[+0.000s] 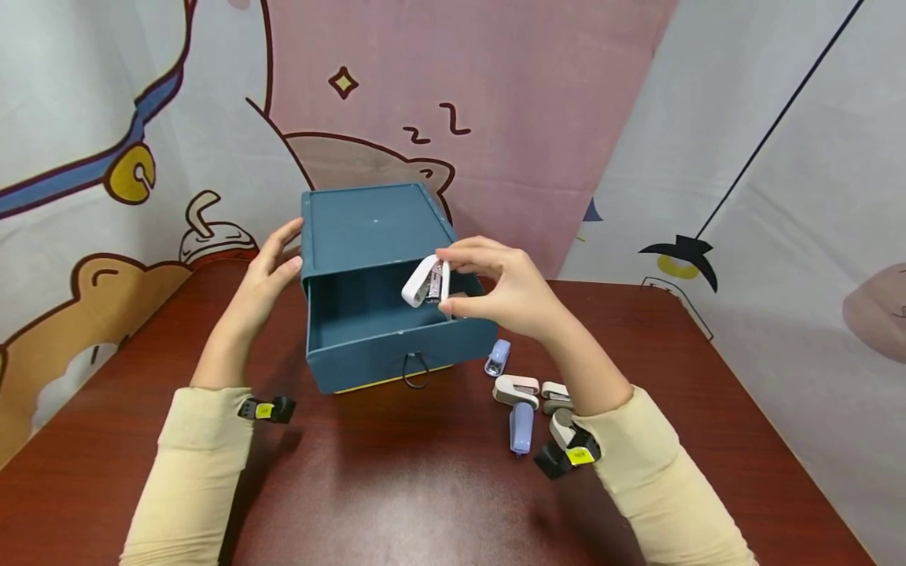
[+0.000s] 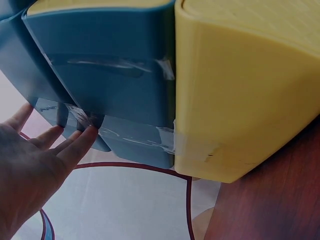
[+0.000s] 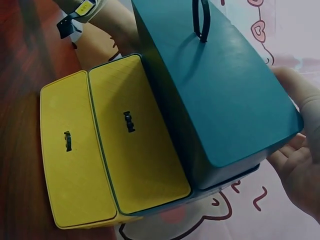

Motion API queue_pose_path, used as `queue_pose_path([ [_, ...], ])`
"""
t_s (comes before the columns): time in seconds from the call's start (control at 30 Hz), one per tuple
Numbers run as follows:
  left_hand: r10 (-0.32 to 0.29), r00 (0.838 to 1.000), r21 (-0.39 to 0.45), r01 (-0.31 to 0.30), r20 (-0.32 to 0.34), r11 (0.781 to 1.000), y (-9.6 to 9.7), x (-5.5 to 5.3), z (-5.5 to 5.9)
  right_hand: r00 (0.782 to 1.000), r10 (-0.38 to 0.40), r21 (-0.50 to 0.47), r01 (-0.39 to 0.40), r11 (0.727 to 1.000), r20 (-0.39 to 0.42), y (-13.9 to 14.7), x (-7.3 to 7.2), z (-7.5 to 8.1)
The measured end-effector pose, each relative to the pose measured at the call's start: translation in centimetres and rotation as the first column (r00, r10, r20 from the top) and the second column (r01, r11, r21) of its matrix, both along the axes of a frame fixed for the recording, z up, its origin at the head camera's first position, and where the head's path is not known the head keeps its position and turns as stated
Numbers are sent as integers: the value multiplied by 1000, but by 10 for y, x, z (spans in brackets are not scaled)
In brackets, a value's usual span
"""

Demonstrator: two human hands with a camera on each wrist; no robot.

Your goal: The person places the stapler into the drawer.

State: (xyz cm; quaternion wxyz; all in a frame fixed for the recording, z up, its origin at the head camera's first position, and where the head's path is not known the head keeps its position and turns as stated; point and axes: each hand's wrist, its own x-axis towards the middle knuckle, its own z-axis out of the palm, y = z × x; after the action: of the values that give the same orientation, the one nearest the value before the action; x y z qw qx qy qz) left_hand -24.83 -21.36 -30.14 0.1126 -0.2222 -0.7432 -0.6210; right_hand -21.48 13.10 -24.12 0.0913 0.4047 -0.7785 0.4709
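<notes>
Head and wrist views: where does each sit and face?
Head: on the head, forward and down at the open drawer; left hand, right hand, sleeves show.
Left wrist: on that wrist, facing the cabinet's side; left hand shows.
Right wrist: on that wrist, facing the drawer fronts; right hand, left forearm show.
Head and right wrist share the open drawer.

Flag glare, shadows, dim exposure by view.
Head: bright, soft glare on the table, shadow beside the left sleeve; left wrist: dim, pale streaks on the clear tape; right wrist: dark at left, handle shadow on the blue drawer front.
</notes>
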Motion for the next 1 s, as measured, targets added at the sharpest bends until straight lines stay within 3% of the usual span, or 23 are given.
queue_pose_path([
  [0.4,-9,1000,14,9,-1,1000,0,0,0,995,-34,116,22,993,99,-3,3,7],
  [0.6,-17,1000,21,17,-1,1000,0,0,0,994,-40,145,25,989,101,-3,4,9],
  [0.7,-21,1000,23,21,-4,1000,0,0,-1,997,-55,105,48,993,61,-1,5,6],
  [0.8,-29,1000,32,30,-3,999,0,0,-1,997,-74,3,74,997,12,3,6,1],
  [1.0,-31,1000,34,31,-4,999,0,0,0,990,-135,-178,125,976,-45,16,7,-8],
])
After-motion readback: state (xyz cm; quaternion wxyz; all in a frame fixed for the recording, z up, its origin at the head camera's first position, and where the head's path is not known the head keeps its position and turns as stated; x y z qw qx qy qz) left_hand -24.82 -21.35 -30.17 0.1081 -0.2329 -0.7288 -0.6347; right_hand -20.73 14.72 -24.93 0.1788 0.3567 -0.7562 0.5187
